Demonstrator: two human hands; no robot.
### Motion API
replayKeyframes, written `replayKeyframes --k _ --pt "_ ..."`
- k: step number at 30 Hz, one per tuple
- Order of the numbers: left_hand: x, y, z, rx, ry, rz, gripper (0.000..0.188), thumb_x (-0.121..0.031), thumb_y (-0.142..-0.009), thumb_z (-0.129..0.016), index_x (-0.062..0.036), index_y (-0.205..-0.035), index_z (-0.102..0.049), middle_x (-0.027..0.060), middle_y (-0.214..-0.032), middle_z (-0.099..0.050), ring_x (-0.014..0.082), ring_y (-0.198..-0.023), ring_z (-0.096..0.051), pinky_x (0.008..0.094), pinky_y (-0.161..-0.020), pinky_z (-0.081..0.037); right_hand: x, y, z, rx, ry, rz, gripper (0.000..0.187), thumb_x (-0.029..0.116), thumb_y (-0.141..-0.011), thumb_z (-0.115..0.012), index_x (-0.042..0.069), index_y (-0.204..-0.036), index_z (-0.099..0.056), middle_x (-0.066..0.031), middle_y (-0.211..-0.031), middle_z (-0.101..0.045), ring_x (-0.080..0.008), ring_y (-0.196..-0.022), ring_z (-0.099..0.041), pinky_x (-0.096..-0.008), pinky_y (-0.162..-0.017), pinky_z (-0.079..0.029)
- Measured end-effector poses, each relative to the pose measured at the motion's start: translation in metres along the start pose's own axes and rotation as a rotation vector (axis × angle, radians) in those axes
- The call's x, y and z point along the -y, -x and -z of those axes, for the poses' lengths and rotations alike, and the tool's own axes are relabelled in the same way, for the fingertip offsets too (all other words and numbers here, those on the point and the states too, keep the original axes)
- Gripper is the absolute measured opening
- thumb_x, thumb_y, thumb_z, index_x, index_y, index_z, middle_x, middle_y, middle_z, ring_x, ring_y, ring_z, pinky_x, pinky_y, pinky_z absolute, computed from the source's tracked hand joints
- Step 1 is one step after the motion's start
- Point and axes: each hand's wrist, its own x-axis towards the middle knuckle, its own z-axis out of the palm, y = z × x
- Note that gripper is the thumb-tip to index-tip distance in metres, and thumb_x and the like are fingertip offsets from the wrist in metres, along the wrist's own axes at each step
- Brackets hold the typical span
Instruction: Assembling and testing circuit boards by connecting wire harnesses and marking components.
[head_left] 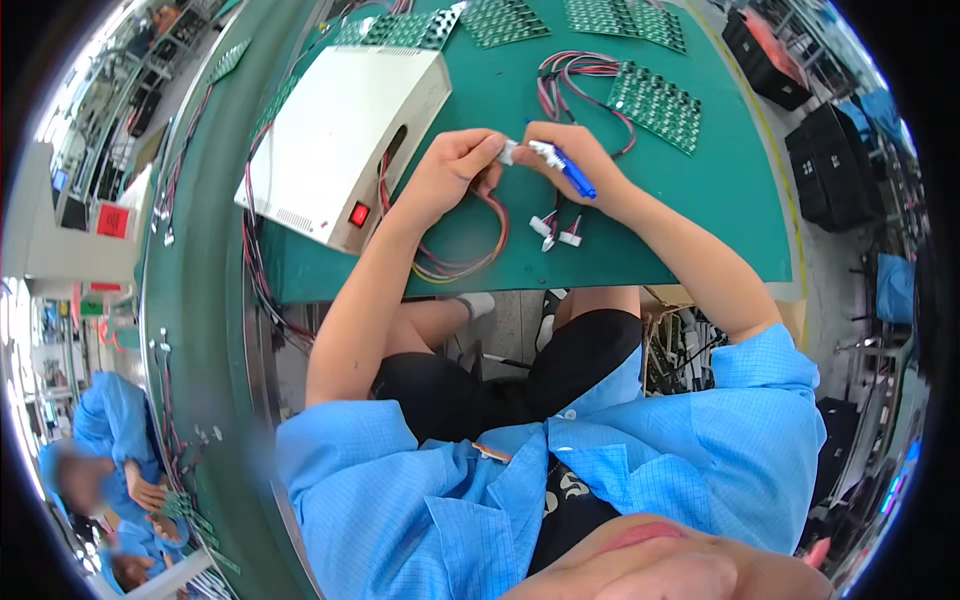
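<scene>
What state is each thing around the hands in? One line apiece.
Left hand: pinching small white plastic connector
Right hand: gripping slim blue-and-white pen-shaped tool
White box-shaped casing: top closed, side slot open
Red rectangular rocker switch: on or off unclear
Green rectangular circuit-board panel nearest right hand: lying flat
White plastic wire plugs: lying unmated

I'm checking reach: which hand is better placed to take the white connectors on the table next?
Probably the right hand: it is nearer the white connectors, though it holds a blue pen-like tool.
</scene>
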Motion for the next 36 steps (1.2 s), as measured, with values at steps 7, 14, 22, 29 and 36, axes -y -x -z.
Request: replayKeyframes --k 7,14,22,29,36 --pt "-0.047 -0.047 -0.013 -0.191 -0.358 -0.260 0.027 -0.024 -0.092 -0.061 -0.0001 -0.104 -0.065 0.0029 -0.084 -0.063 0.0103 -0.077 -0.057 0.0246 -0.072 -0.047 0.007 0.008 -0.004 0.063 -0.027 0.031 0.017 0.020 -0.086 -0.069 0.005 -0.085 -0.060 -0.0136 -0.072 -0.060 -0.0307 -0.063 -0.058 -0.0355 -0.058 -0.045" --pt "-0.050 -0.174 -0.050 0.261 -1.032 -0.348 0.084 -0.027 -0.070 -0.083 -0.0095 -0.141 -0.042 0.0156 -0.142 -0.044 0.0300 -0.127 -0.046 0.0399 -0.102 -0.042 0.017 0.017 -0.002 0.214 -0.117 0.133 0.017 0.020 -0.089 -0.063 0.003 -0.085 -0.061 -0.0173 -0.072 -0.060 -0.0357 -0.067 -0.059 -0.0422 -0.060 -0.044" --pt "-0.030 -0.231 -0.050 0.531 -0.966 -0.198 0.101 -0.031 -0.067 -0.085 -0.0117 -0.148 -0.028 0.0148 -0.150 -0.034 0.0302 -0.139 -0.031 0.0393 -0.113 -0.031 0.011 0.017 0.001 0.236 -0.130 0.190 0.019 0.013 -0.079 -0.066 0.003 -0.095 -0.061 -0.0174 -0.079 -0.064 -0.0372 -0.073 -0.063 -0.0413 -0.063 -0.048" --pt "-0.021 -0.193 -0.047 0.248 -1.185 -0.411 0.084 -0.051 -0.070 -0.078 -0.0094 -0.135 -0.045 0.0165 -0.133 -0.052 0.0359 -0.123 -0.048 0.0417 -0.102 -0.041 0.011 0.018 0.000 0.215 -0.017 0.190 0.029 0.006 -0.068 -0.068 0.004 -0.096 -0.062 -0.0174 -0.078 -0.064 -0.0364 -0.072 -0.064 -0.0411 -0.062 -0.048" --pt "-0.019 -0.186 -0.046 0.213 -1.141 -0.286 0.083 -0.055 -0.070 -0.077 -0.0088 -0.133 -0.048 0.0175 -0.132 -0.052 0.0354 -0.120 -0.050 0.0422 -0.101 -0.042 0.006 0.017 -0.002 0.240 -0.028 0.182 0.029 0.008 -0.069 -0.068 0.006 -0.097 -0.061 -0.0172 -0.079 -0.064 -0.0363 -0.074 -0.064 -0.0424 -0.063 -0.049"
